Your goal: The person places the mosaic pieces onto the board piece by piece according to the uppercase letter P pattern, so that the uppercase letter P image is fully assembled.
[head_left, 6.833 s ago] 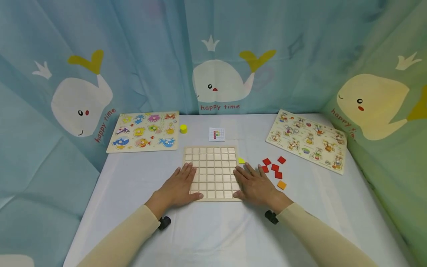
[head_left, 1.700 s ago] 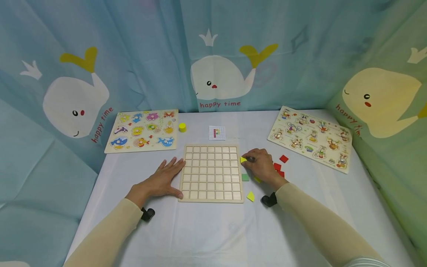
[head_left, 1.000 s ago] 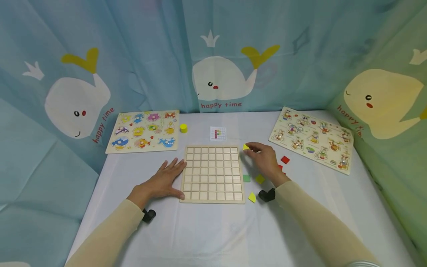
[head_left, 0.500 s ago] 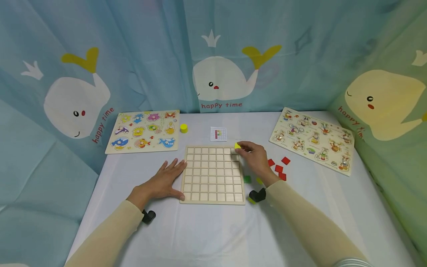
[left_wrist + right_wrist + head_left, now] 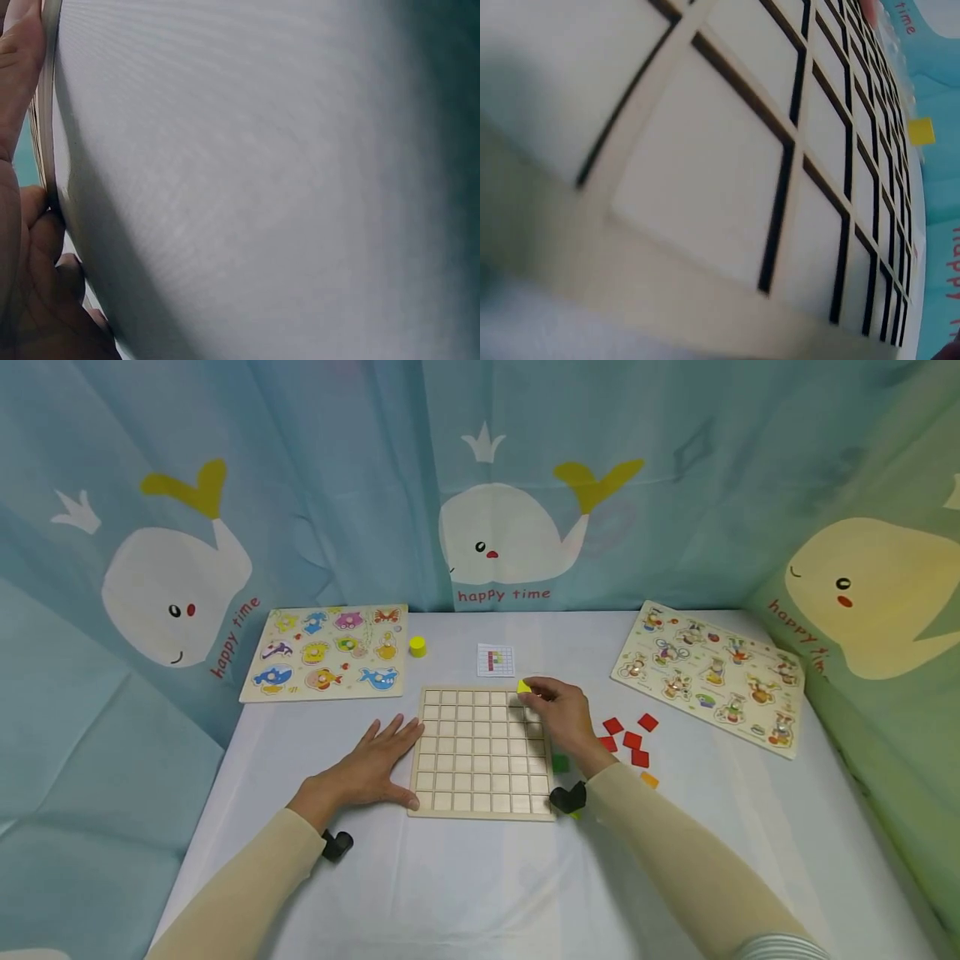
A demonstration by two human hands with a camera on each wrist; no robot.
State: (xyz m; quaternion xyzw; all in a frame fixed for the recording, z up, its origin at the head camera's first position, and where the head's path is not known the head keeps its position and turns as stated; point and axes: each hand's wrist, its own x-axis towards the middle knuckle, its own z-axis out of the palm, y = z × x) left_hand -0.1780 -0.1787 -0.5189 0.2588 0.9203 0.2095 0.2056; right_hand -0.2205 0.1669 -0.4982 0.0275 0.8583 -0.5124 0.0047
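Note:
A wooden grid board [image 5: 480, 762] lies at the middle of the table; its bare squares also fill the right wrist view. Between thumb and forefinger, my right hand [image 5: 564, 713] pinches a small yellow tile [image 5: 522, 687] over the board's far edge, near the far right corner. My left hand [image 5: 367, 766] rests on the table with fingers spread, thumb and forefinger against the board's left side. In the left wrist view, fingers [image 5: 46, 277] show beside the board's edge [image 5: 48, 120]. Under the right wrist sits a green tile [image 5: 560, 764], partly hidden.
Several red tiles [image 5: 632, 741] and an orange tile [image 5: 649, 780] lie right of the board. Behind it are a printed pattern card [image 5: 497, 661] and a yellow cylinder [image 5: 417, 647]. Picture puzzle boards stand at back left [image 5: 324, 653] and back right [image 5: 708, 677].
Both hands lay flat on the board at first. The left has slid to its left side; the right has taken up a yellow tile and carried it leftward over the board's far edge.

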